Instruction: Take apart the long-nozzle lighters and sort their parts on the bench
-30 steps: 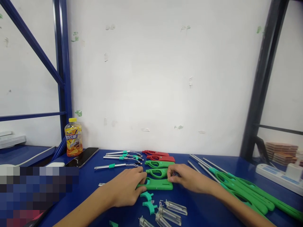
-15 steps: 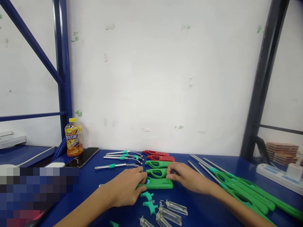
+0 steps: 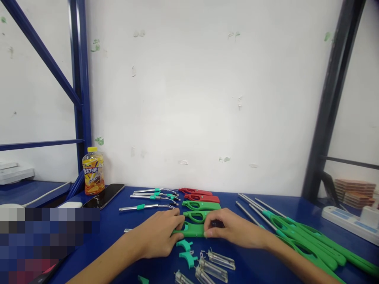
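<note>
My left hand (image 3: 156,232) grips the left end of a green lighter casing (image 3: 194,230) lying flat on the blue table. My right hand (image 3: 233,228) is closed on the casing's right end, thumb at its near edge; something dark, unclear in kind, shows inside the curled fingers. Just behind lie more green casings (image 3: 204,206) and red casings (image 3: 204,198). Nearer to me are teal triggers (image 3: 187,259) and several clear fuel tanks (image 3: 220,260). Metal lighter tubes (image 3: 148,207) with teal collars and wires lie beyond my left hand.
Long green lighters (image 3: 308,236) with metal rods lie at the right, beside a white power strip (image 3: 340,221). A phone (image 3: 105,196) and a drink bottle (image 3: 93,173) stand at the back left, near a blue frame post (image 3: 81,79). A white wall rises behind the table.
My right hand has moved slightly left and toward me, from the casing's upper right corner to around its right end. My left hand has stayed on the left end.
</note>
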